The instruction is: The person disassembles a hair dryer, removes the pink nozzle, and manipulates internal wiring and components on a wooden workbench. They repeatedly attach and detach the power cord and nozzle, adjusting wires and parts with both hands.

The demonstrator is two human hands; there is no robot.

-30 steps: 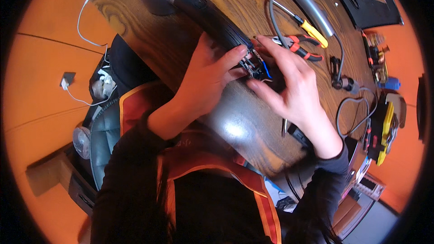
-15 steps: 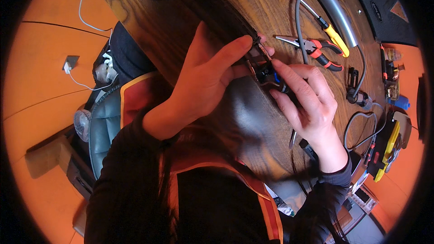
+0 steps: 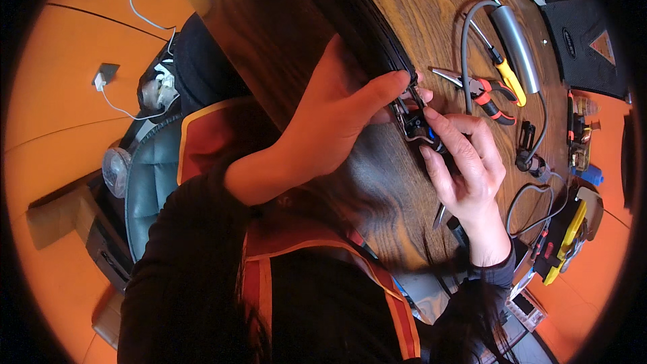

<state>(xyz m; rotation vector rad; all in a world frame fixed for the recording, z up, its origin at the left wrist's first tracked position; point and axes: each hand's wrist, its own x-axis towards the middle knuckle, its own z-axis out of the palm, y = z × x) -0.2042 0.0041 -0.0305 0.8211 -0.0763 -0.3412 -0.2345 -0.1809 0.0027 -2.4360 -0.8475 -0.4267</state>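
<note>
A long black device [image 3: 367,27] lies slantwise in my grasp above the wooden table. Its near end is opened up, with thin metal rails, a bent wire and a small blue part [image 3: 433,133] showing. My left hand [image 3: 323,128] is closed round this device near the opened end, thumb on top and some fingers hidden beneath. With thumb and fingers bent, my right hand [image 3: 470,165] pinches at the opened end beside the blue part. Exactly what those fingertips grip is hidden.
On the wooden table [image 3: 384,192], right of the device, lie red-and-black pliers [image 3: 495,98], a yellow-handled screwdriver [image 3: 511,82] and a silver cylinder [image 3: 517,47] with a grey cable. A black case [image 3: 585,44] stands farther right. A teal padded chair [image 3: 151,192] is at left.
The view has shifted a little. Both hands and the device sit slightly farther right and lower in the picture, and the opened end shows more clearly. The grasp looks the same.
</note>
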